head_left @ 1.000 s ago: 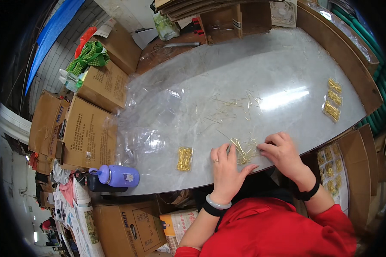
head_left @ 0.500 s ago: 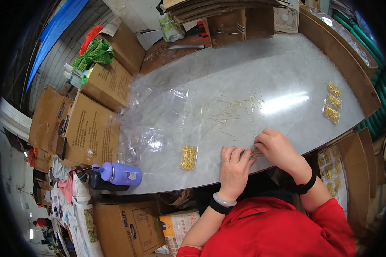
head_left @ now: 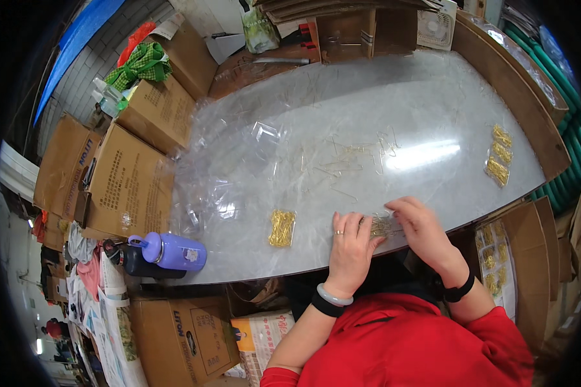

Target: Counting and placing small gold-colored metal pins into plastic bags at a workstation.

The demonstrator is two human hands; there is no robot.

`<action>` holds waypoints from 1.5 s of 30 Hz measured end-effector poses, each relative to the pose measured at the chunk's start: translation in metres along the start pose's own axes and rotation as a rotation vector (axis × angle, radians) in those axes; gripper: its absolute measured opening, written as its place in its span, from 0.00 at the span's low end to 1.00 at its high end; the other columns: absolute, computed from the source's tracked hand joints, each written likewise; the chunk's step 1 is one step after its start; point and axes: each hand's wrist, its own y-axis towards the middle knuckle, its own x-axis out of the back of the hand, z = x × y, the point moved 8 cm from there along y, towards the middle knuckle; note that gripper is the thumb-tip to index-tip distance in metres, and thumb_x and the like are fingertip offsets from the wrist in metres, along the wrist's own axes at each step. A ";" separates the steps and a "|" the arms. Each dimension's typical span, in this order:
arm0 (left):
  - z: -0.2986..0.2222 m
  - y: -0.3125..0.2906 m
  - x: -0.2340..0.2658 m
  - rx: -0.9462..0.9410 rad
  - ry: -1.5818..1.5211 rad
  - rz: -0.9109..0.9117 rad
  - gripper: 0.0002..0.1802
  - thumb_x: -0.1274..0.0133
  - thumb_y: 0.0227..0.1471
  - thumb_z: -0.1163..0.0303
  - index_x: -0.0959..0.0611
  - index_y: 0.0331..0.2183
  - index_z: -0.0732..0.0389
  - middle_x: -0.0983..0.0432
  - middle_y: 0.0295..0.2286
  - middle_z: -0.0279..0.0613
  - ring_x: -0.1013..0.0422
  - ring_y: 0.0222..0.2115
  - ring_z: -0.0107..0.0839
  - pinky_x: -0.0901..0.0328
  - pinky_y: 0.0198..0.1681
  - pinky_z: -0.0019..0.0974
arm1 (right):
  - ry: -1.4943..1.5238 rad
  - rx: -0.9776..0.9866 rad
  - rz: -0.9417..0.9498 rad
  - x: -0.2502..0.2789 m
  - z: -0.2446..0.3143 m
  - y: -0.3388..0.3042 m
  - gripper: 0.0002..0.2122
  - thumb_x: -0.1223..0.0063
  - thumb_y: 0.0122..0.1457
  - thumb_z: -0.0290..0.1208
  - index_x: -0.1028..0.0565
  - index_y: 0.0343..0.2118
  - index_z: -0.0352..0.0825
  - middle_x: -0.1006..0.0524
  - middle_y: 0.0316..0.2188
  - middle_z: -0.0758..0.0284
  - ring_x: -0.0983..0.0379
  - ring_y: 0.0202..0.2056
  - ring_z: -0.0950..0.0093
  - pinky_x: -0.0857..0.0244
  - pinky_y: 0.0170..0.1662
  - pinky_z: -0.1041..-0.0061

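At the table's near edge, a small bundle of thin metal wire hooks lies between my hands, with what looks like clear film about it. My left hand is closed over the bundle's left end, fingertips on top. Just to the right, my right hand has its fingers loosely stretched and apart, close to the other end; its thumb is partly hidden. Loose wire hooks lie scattered farther up the table. A clear packet of gold hooks rests left of my left hand.
More gold packets lie in a row at the right of the grey table. Clear plastic bags spread over its left side. A purple bottle and stacked cartons border the left. An open carton stands at lower right.
My right hand has drawn slightly right, off the bundle, and its fingers have loosened. More of the hooks shows between my hands. The whole view has shifted a little.
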 end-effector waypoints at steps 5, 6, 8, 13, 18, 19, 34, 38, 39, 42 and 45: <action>0.000 0.000 -0.003 0.009 0.012 0.017 0.24 0.37 0.49 0.68 0.23 0.48 0.65 0.31 0.45 0.50 0.35 0.50 0.52 0.44 0.61 0.60 | 0.080 -0.004 -0.159 -0.011 -0.003 -0.041 0.26 0.55 0.59 0.13 0.40 0.62 0.26 0.40 0.62 0.48 0.40 0.63 0.51 0.42 0.64 0.62; -0.001 0.002 -0.004 0.006 0.018 0.009 0.23 0.39 0.51 0.69 0.23 0.48 0.66 0.31 0.46 0.50 0.35 0.50 0.52 0.44 0.61 0.60 | 0.078 0.034 -0.145 -0.017 0.005 -0.039 0.28 0.55 0.58 0.13 0.42 0.63 0.26 0.42 0.64 0.47 0.44 0.65 0.50 0.47 0.66 0.62; -0.001 0.003 -0.006 0.006 0.014 0.021 0.22 0.41 0.52 0.70 0.23 0.49 0.66 0.32 0.46 0.51 0.36 0.51 0.53 0.45 0.61 0.60 | 0.216 0.050 -0.109 -0.033 0.019 -0.032 0.30 0.56 0.58 0.13 0.47 0.65 0.24 0.47 0.66 0.45 0.51 0.68 0.50 0.53 0.69 0.62; 0.017 -0.002 -0.003 0.072 -0.186 0.030 0.23 0.54 0.65 0.68 0.32 0.57 0.68 0.32 0.49 0.56 0.36 0.53 0.53 0.44 0.62 0.55 | 0.138 0.169 -0.053 -0.021 0.021 -0.009 0.32 0.50 0.54 0.16 0.44 0.65 0.27 0.43 0.65 0.49 0.48 0.67 0.51 0.51 0.69 0.60; 0.030 -0.006 0.008 0.306 -0.615 -0.033 0.26 0.58 0.67 0.67 0.39 0.62 0.68 0.31 0.51 0.57 0.36 0.55 0.50 0.42 0.61 0.45 | -0.112 0.385 0.100 -0.025 0.028 0.006 0.29 0.34 0.48 0.27 0.30 0.55 0.33 0.29 0.54 0.59 0.35 0.58 0.57 0.40 0.60 0.61; 0.034 -0.007 0.010 0.342 -0.704 -0.056 0.27 0.58 0.67 0.67 0.40 0.63 0.67 0.31 0.51 0.56 0.36 0.56 0.49 0.42 0.61 0.43 | -0.109 0.390 0.099 -0.027 0.028 0.007 0.29 0.34 0.48 0.27 0.30 0.55 0.33 0.29 0.54 0.59 0.35 0.58 0.57 0.40 0.60 0.61; 0.022 -0.001 0.020 0.277 -0.155 0.237 0.30 0.38 0.47 0.79 0.27 0.53 0.71 0.33 0.46 0.53 0.29 0.38 0.43 0.31 0.43 0.41 | -0.176 0.344 -0.078 -0.030 0.032 -0.013 0.19 0.44 0.54 0.18 0.28 0.51 0.27 0.30 0.54 0.53 0.34 0.57 0.53 0.36 0.59 0.59; 0.022 0.005 0.011 0.239 -0.183 0.237 0.29 0.39 0.47 0.82 0.26 0.53 0.71 0.33 0.44 0.52 0.30 0.34 0.40 0.31 0.41 0.39 | -0.139 0.338 0.001 -0.036 0.025 -0.011 0.20 0.50 0.55 0.14 0.30 0.53 0.24 0.31 0.55 0.50 0.36 0.59 0.52 0.37 0.60 0.59; 0.021 0.006 0.011 0.223 -0.178 0.238 0.29 0.39 0.47 0.83 0.26 0.53 0.71 0.33 0.44 0.51 0.30 0.33 0.40 0.31 0.41 0.38 | -0.147 0.354 0.041 -0.037 0.024 -0.010 0.20 0.52 0.55 0.13 0.29 0.53 0.24 0.30 0.55 0.51 0.36 0.59 0.52 0.36 0.60 0.59; 0.023 0.006 0.009 0.216 -0.202 0.260 0.29 0.39 0.47 0.83 0.26 0.53 0.70 0.33 0.44 0.52 0.28 0.37 0.40 0.30 0.42 0.39 | -0.195 0.368 0.018 -0.027 0.025 -0.005 0.19 0.46 0.54 0.19 0.28 0.50 0.27 0.28 0.52 0.57 0.32 0.53 0.56 0.35 0.56 0.61; 0.023 0.009 0.009 0.213 -0.237 0.266 0.28 0.39 0.47 0.82 0.25 0.52 0.69 0.33 0.45 0.53 0.26 0.41 0.45 0.31 0.43 0.41 | -0.238 0.408 -0.025 -0.024 0.022 -0.004 0.18 0.40 0.52 0.25 0.25 0.48 0.31 0.26 0.50 0.62 0.30 0.48 0.60 0.36 0.52 0.64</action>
